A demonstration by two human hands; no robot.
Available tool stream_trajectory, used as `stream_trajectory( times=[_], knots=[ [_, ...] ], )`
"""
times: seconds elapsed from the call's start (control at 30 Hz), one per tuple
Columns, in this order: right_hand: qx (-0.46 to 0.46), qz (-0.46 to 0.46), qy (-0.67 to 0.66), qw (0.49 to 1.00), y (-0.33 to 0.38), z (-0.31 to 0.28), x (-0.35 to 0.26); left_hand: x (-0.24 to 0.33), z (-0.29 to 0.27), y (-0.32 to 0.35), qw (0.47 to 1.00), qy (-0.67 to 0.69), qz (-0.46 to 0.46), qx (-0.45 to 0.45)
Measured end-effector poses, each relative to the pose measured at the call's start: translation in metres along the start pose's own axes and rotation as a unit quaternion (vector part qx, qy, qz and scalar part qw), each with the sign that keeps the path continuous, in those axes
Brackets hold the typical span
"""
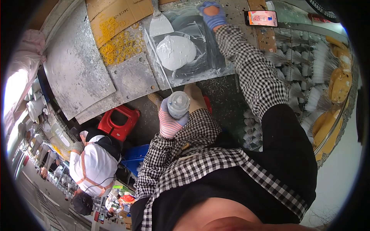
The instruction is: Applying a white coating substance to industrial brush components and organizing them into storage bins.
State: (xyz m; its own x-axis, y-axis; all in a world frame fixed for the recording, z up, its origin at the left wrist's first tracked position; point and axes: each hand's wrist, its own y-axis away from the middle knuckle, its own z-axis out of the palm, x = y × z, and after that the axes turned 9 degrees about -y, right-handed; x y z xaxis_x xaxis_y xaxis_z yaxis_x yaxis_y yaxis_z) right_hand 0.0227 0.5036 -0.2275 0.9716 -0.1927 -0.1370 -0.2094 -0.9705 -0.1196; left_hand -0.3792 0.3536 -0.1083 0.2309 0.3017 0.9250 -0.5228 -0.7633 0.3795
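My left hand (172, 122), in a pink-and-white striped glove, is wrapped around a small clear plastic bottle (179, 104) with a nozzle-like top, held upright in front of the table's near edge. A long thin rod (158, 57) slants across the work plate, its lower end close to the bottle. White paste (176, 52) lies pooled and smeared on the dark plate (210, 46). A wide scraper (161, 25) rests beside the paste. At the plate's far right corner is my right hand (212, 14), in a blue glove showing some bare skin; its fingers are mostly hidden.
Yellow rings (119, 48) are scattered on cardboard (129, 11) and a metal plate, left of the paste. A phone (261, 18) lies far right, above rows of white bristle tufts (295, 57). A red stool (119, 122) stands under the table; another person (94, 165) sits at left.
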Motion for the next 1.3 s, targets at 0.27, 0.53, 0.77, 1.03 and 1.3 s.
stream_trajectory(
  times=[0.27,0.53,0.77,1.03,1.3],
  knots=[
    [-0.129,-0.063,-0.076,0.987,0.023,-0.02,0.001,-0.005,-0.01,0.009,0.999,-0.005,-0.002,0.038],
    [-0.059,-0.162,-0.066,0.983,-0.006,0.026,-0.07,-0.012,-0.018,0.018,0.998,-0.018,-0.005,0.063],
    [-0.011,-0.19,-0.119,0.974,-0.026,0.042,-0.031,-0.025,-0.015,0.016,0.999,0.033,-0.019,0.024],
    [-0.005,-0.2,-0.105,0.974,0.016,0.026,-0.046,-0.044,-0.022,0.026,0.991,0.088,-0.096,0.021],
    [-0.016,-0.152,-0.061,0.986,-0.034,0.041,-0.075,-0.046,-0.016,0.02,0.992,0.101,-0.068,0.016]
  ],
)
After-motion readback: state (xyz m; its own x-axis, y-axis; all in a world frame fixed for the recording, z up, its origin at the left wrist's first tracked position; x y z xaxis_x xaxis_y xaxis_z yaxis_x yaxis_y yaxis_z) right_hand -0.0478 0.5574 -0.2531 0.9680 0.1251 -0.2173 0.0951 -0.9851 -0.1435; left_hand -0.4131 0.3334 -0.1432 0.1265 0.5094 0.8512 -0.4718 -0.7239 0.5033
